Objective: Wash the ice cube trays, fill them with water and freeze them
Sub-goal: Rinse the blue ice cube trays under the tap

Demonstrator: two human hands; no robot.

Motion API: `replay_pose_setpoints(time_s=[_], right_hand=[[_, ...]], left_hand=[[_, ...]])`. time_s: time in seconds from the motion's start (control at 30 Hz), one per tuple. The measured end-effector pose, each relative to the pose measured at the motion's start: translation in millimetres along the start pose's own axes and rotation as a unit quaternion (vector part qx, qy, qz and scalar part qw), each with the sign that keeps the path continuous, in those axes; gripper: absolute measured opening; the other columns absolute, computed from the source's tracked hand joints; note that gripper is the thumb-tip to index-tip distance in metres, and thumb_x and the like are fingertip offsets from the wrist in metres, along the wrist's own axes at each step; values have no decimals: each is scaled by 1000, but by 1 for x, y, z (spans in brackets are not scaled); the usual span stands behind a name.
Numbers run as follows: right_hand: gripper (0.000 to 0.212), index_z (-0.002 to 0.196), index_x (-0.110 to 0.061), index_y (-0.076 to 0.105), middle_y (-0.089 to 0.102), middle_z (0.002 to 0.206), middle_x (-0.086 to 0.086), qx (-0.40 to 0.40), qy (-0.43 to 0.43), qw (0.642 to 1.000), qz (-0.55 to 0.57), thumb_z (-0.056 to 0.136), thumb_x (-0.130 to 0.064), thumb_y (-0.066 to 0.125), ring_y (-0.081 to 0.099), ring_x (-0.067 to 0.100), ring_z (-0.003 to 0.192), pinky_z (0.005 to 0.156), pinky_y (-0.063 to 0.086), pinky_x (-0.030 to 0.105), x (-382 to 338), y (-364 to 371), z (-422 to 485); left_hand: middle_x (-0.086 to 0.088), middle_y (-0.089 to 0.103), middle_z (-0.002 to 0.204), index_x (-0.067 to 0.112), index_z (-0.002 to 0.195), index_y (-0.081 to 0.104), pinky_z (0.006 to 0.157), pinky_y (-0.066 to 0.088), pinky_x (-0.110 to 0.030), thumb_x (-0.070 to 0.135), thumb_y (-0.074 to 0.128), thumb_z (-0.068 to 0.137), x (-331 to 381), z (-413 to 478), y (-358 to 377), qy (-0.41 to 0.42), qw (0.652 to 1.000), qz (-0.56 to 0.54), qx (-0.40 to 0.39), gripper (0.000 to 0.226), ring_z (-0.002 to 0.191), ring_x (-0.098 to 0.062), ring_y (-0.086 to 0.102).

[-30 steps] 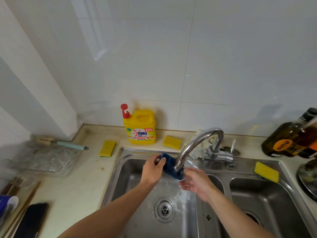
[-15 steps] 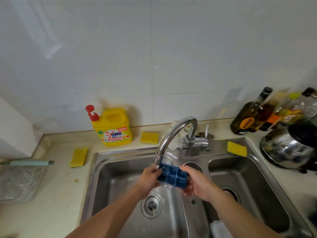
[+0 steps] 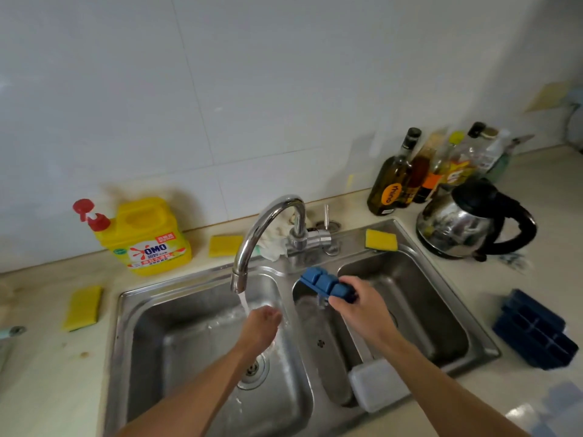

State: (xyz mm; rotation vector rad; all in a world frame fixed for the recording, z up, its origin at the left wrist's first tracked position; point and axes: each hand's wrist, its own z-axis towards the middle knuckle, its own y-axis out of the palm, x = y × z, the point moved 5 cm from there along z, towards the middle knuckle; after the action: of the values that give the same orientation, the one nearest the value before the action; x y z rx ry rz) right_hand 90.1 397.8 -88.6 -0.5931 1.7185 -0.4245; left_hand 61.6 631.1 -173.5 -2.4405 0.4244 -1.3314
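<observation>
The pale table [image 3: 47, 367] carries a yellow detergent jug [image 3: 148, 239], yellow sponges [image 3: 82, 307] and a steel sink [image 3: 441, 369]. At right stand bottles [image 3: 389, 181], a kettle [image 3: 467, 225] and stacked blue ice cube trays [image 3: 536, 332].

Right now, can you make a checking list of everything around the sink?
Surface: pale countertop, a few brown specks; steel double sink.
Job's things: small blue ice cube tray held upside down over the middle basin, dripping; more blue trays stacked at right; tap running.
Clutter: yellow detergent jug, three yellow sponges, bottles, kettle, white lidded box.
Grippers: left hand empty under the water stream; right hand gripping the tray.
Cables: nothing seen.
Surroundings: white tiled wall.
</observation>
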Motion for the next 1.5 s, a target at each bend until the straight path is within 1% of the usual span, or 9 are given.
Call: replay_pose_setpoints(time_s=[0.27,0.4,0.5,0.6,0.87,0.97,1.1,1.3,1.5], right_hand=[[56,141,-18,54,53,131,-2,95,-163,982,17,90,-30,75,60,0,110,82,52,8,-41,-116,-19],[60,138,-25,55,55,126,-7,152,-225,959,76,85,-49,68,59,-4,110,76,54,11,-36,-176,-27],[61,141,-25,52,52,130,-7,130,-185,974,-7,87,-50,68,59,5,112,88,55,22,18,-180,-22],[63,149,-19,46,50,141,2,21,-65,981,-184,95,-43,66,53,16,124,105,45,29,107,-161,-25],[63,148,-24,40,42,142,-3,70,-185,972,-129,95,-53,58,45,11,126,104,44,28,136,-197,-33],[63,150,-20,41,43,143,2,6,-153,971,-183,98,-51,57,44,20,132,108,42,34,162,-201,-31],[62,149,-19,42,42,140,3,34,-120,980,-155,98,-49,58,44,21,127,105,43,35,185,-217,-26],[62,152,-19,38,40,143,3,-14,-115,979,-166,100,-47,55,41,20,130,110,41,33,189,-208,-21],[63,153,-23,39,42,140,-4,-20,-103,985,-135,98,-51,54,44,13,126,109,43,32,189,-205,-19]], left_hand=[[-2,70,89,22,91,71,73,43,-26,27,53,101,42,-18,43,39,989,130,51,21,82,-18,63],[-2,73,97,24,91,70,75,44,-26,24,53,99,67,-33,72,61,982,160,76,19,88,-21,65],[-7,70,89,25,76,64,77,48,-31,15,54,98,82,-42,97,67,981,167,71,25,93,-31,68],[-7,73,101,19,99,73,79,46,-29,21,54,100,96,-50,117,73,974,196,92,19,100,-30,68],[-9,71,94,19,104,68,61,41,-24,29,55,101,106,-67,164,19,974,179,141,17,70,-18,63],[-3,68,81,22,94,68,62,42,-24,24,54,100,112,-72,177,32,973,180,143,15,61,-13,59],[1,69,79,20,100,71,52,41,-17,22,54,101,117,-72,188,32,977,168,131,17,63,-8,63],[1,69,96,14,114,69,81,56,-32,21,60,99,133,-65,198,59,979,147,126,18,84,-16,68],[2,69,113,16,129,62,84,44,-18,16,64,97,150,-47,222,88,984,132,81,33,97,-11,63]])
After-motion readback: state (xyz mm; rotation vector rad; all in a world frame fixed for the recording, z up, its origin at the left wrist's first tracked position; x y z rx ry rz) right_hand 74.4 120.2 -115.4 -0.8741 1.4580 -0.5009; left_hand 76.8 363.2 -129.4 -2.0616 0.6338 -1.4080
